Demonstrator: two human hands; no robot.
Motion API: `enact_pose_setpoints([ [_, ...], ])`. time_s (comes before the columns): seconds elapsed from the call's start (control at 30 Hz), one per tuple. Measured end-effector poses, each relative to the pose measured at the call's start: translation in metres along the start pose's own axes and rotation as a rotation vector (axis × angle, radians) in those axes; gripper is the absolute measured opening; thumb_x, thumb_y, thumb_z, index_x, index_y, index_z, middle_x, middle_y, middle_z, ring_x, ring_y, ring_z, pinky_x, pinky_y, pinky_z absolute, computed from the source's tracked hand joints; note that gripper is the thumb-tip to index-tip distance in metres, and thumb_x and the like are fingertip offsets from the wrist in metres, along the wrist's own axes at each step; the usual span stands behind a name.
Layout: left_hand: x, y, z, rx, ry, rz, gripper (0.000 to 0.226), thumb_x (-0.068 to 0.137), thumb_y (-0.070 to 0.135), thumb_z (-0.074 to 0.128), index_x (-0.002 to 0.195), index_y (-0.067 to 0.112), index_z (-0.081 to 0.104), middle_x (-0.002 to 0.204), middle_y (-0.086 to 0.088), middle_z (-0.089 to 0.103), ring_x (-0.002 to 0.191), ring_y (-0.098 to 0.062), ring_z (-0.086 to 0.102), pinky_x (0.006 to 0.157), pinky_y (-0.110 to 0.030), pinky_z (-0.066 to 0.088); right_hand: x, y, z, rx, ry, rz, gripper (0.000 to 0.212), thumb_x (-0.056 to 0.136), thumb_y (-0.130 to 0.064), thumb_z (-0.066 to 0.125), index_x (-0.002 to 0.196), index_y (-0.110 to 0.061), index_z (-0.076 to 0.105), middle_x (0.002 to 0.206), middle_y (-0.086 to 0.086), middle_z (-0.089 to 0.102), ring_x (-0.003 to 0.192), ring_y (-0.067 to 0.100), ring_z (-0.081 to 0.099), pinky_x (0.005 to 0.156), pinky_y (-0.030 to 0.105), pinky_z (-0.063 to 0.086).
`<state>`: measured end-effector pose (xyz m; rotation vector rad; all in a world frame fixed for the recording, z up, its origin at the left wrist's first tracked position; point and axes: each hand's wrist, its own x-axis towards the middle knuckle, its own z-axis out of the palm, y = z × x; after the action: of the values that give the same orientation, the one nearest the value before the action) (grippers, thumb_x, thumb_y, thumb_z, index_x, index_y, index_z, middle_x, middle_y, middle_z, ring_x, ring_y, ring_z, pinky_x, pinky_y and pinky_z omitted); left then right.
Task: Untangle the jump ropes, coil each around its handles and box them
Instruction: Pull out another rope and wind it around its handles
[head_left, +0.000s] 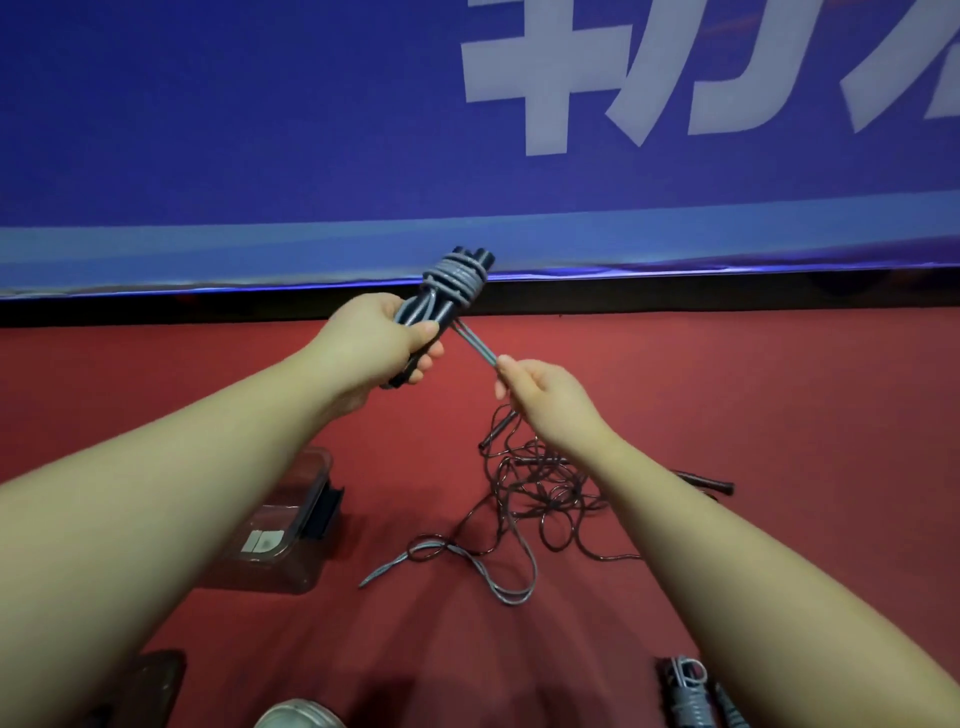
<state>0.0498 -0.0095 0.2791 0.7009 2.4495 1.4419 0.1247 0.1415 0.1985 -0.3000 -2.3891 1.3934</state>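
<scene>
My left hand (387, 343) grips a pair of dark jump-rope handles (441, 312) held together and pointing up and away. Grey rope (457, 278) is wound in several turns round their upper part. A doubled strand of that grey rope (475, 345) runs down to my right hand (535, 387), which pinches it taut. The strand's loose length lies on the red floor as a grey loop (498, 582). Beyond it sits a tangle of dark rope (540, 493) with dark handles (706, 483). A clear plastic box (288, 525) stands on the floor under my left forearm.
A coiled grey rope on dark handles (688, 691) lies at the bottom right. A blue banner with white characters (363, 130) runs along the far edge of the red floor (779, 405). A dark object (156, 680) and a shoe tip (298, 714) sit at the bottom.
</scene>
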Motion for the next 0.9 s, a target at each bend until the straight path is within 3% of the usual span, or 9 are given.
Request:
enact_pose_setpoints([
  [0.13, 0.014, -0.017, -0.003, 0.486, 0.082, 0.085, 0.009, 0.093, 0.013, 0.055, 0.097, 0.006, 0.057, 0.086, -0.011, 0.067, 0.077, -0.03, 0.063, 0.078, -0.043, 0.054, -0.003, -0.033, 0.002, -0.224, -0.134, -0.038, 0.026, 0.098, -0.035, 0.042, 0.082, -0.021, 0.057, 0.064, -0.008, 0.047, 0.057, 0.003, 0.044, 0.056, 0.025, 0.031],
  [0.3, 0.015, -0.018, 0.008, 0.878, 0.11, 0.245, 0.017, 0.092, 0.022, 0.056, 0.104, 0.009, 0.055, 0.102, -0.017, 0.064, 0.097, -0.037, 0.056, 0.067, -0.033, 0.034, -0.009, -0.054, -0.007, -0.59, -0.105, -0.079, 0.017, 0.093, -0.035, 0.051, 0.095, -0.019, 0.057, 0.094, 0.003, 0.06, 0.092, 0.025, 0.057, 0.069, 0.027, 0.037],
  [0.37, 0.012, -0.021, 0.012, 0.967, 0.033, 0.295, 0.02, 0.093, 0.022, 0.055, 0.111, 0.013, 0.056, 0.104, -0.014, 0.064, 0.098, -0.035, 0.056, 0.067, -0.031, 0.031, -0.008, -0.056, -0.015, -0.756, -0.031, -0.157, 0.021, 0.094, -0.036, 0.049, 0.101, -0.021, 0.06, 0.094, 0.002, 0.061, 0.086, 0.025, 0.055, 0.067, 0.027, 0.036],
  [0.47, 0.007, -0.027, 0.021, 1.022, -0.115, 0.344, 0.024, 0.093, 0.021, 0.054, 0.117, 0.018, 0.057, 0.107, -0.009, 0.065, 0.098, -0.031, 0.057, 0.068, -0.031, 0.035, -0.007, -0.059, -0.02, -0.987, -0.055, -0.311, 0.019, 0.094, -0.036, 0.051, 0.104, -0.022, 0.061, 0.073, -0.004, 0.047, 0.075, 0.024, 0.049, 0.06, 0.028, 0.034],
  [0.53, 0.003, -0.031, 0.027, 1.064, -0.203, 0.371, 0.03, 0.093, 0.023, 0.054, 0.123, 0.02, 0.057, 0.11, -0.008, 0.066, 0.102, -0.03, 0.058, 0.073, -0.033, 0.04, -0.004, -0.06, -0.024, -1.059, -0.113, -0.418, 0.02, 0.091, -0.034, 0.056, 0.106, -0.023, 0.061, 0.083, -0.003, 0.051, 0.085, 0.026, 0.056, 0.059, 0.028, 0.032],
  [0.6, -0.001, -0.034, 0.031, 1.08, -0.294, 0.392, 0.035, 0.092, 0.024, 0.056, 0.128, 0.022, 0.055, 0.113, -0.008, 0.066, 0.105, -0.03, 0.058, 0.078, -0.033, 0.042, -0.002, -0.056, -0.033, -1.095, -0.185, -0.51, 0.023, 0.088, -0.036, 0.058, 0.108, -0.026, 0.063, 0.098, -0.005, 0.054, 0.096, 0.023, 0.057, 0.058, 0.027, 0.029],
  [0.7, -0.004, -0.034, 0.031, 1.054, -0.417, 0.454, 0.031, 0.091, 0.025, 0.059, 0.122, 0.022, 0.059, 0.107, -0.005, 0.067, 0.101, -0.027, 0.058, 0.073, -0.029, 0.038, 0.003, -0.044, -0.042, -1.094, -0.261, -0.538, 0.026, 0.085, -0.047, 0.057, 0.103, -0.032, 0.068, 0.094, -0.009, 0.053, 0.097, 0.015, 0.056, 0.053, 0.025, 0.026],
  [0.8, -0.009, -0.029, 0.03, 1.024, -0.567, 0.505, 0.027, 0.089, 0.024, 0.061, 0.116, 0.023, 0.062, 0.101, -0.001, 0.067, 0.095, -0.022, 0.058, 0.068, -0.026, 0.031, 0.008, -0.03, -0.045, -0.972, -0.428, -0.442, 0.029, 0.082, -0.052, 0.059, 0.102, -0.032, 0.069, 0.091, -0.013, 0.056, 0.093, 0.01, 0.054, 0.061, 0.025, 0.031],
  [0.9, -0.02, -0.027, 0.029, 0.945, -0.681, 0.519, 0.029, 0.089, 0.021, 0.062, 0.118, 0.024, 0.062, 0.096, 0.003, 0.067, 0.087, -0.015, 0.057, 0.072, -0.024, 0.036, 0.01, -0.016, -0.049, -0.702, -0.587, -0.281, 0.015, 0.081, -0.046, 0.065, 0.084, -0.032, 0.068, 0.083, -0.015, 0.065, 0.078, 0.003, 0.054, 0.06, 0.021, 0.036],
])
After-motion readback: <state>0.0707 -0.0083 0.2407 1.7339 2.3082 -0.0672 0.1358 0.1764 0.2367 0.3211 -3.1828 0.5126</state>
